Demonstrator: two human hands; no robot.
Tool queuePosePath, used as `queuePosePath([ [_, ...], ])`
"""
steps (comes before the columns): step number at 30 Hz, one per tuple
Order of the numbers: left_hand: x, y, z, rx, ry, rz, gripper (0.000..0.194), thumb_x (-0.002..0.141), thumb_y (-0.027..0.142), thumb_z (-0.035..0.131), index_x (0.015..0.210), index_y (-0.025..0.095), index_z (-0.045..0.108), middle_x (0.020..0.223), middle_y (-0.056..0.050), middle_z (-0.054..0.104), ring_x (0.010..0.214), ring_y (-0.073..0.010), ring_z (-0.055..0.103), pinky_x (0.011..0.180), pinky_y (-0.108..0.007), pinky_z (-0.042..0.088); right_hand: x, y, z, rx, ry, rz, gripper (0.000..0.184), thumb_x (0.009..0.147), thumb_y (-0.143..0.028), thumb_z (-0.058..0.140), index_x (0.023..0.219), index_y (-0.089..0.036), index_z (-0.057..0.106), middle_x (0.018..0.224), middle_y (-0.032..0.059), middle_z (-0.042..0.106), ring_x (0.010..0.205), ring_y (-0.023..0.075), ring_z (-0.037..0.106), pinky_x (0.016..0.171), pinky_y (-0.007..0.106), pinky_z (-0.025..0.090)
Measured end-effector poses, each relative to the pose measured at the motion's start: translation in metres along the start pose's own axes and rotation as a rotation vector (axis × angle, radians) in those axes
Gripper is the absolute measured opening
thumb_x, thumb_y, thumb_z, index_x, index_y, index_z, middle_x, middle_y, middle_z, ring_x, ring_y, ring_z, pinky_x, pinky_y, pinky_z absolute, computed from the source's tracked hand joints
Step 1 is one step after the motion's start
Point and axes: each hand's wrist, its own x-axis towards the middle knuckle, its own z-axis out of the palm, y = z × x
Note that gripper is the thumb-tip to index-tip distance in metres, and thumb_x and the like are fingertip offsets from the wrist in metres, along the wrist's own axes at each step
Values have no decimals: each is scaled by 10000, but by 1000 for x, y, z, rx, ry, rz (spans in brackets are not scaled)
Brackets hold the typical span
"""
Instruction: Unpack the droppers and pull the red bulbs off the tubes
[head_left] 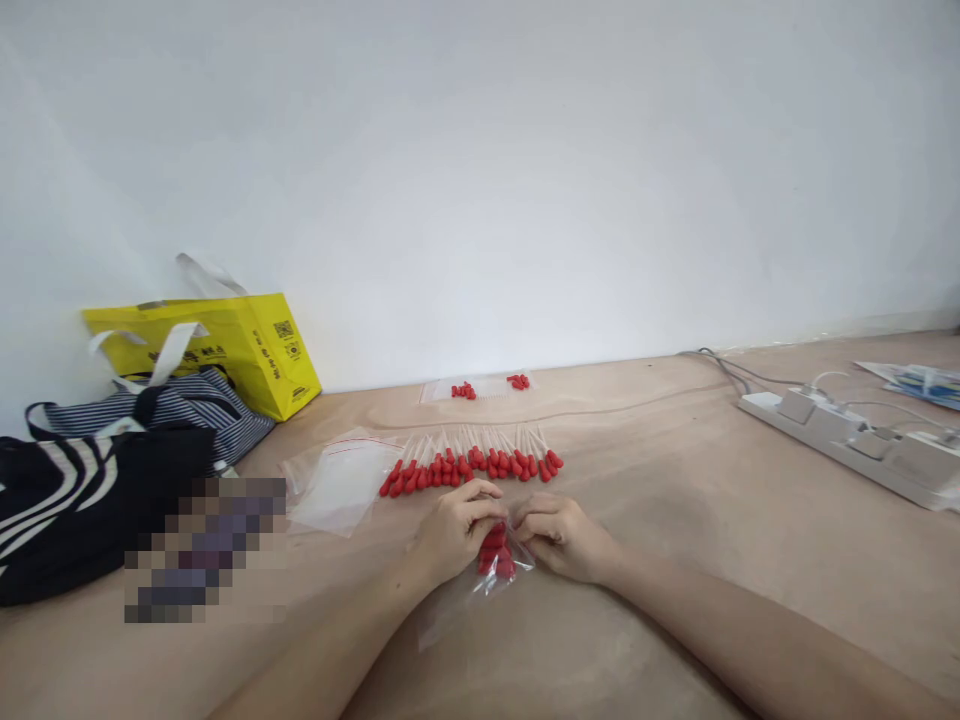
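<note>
My left hand [466,528] is closed on the upper left edge of a clear plastic bag [487,585]. Opposite it, my right hand [559,532] pinches the bag's right edge. Red rubber bulbs [495,552] show through the plastic between my hands; the fingers partly cover them. Just beyond my hands lies a row of droppers [450,470], their red bulbs toward me and thin pale stems pointing away. Several flat clear zip bags [341,485] are stacked left of the row.
By the wall lie filled clear bags with small red pieces [465,391]. On the left stand a yellow shopping bag [281,350], a striped bag [240,425] and a black bag [112,500]. A white power strip [847,445] with plugs and cables lies right, near a blue packet [926,383].
</note>
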Motion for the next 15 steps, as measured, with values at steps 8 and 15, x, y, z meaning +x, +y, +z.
queuePosePath([
  [8,0,2,-4,-51,16,14,220,810,139,427,833,208,634,862,-7,624,771,-97,583,696,-214,472,-2,-1,1,-97,66,85,222,787,-144,434,978,-191,536,708,22,565,652,128,510,582,230,420],
  [15,-1,3,-5,-32,-8,29,209,809,128,427,812,195,625,829,-4,622,750,-92,580,686,-204,461,1,6,1,-338,143,-188,122,777,-158,505,819,-211,607,767,21,625,677,135,470,612,280,359],
])
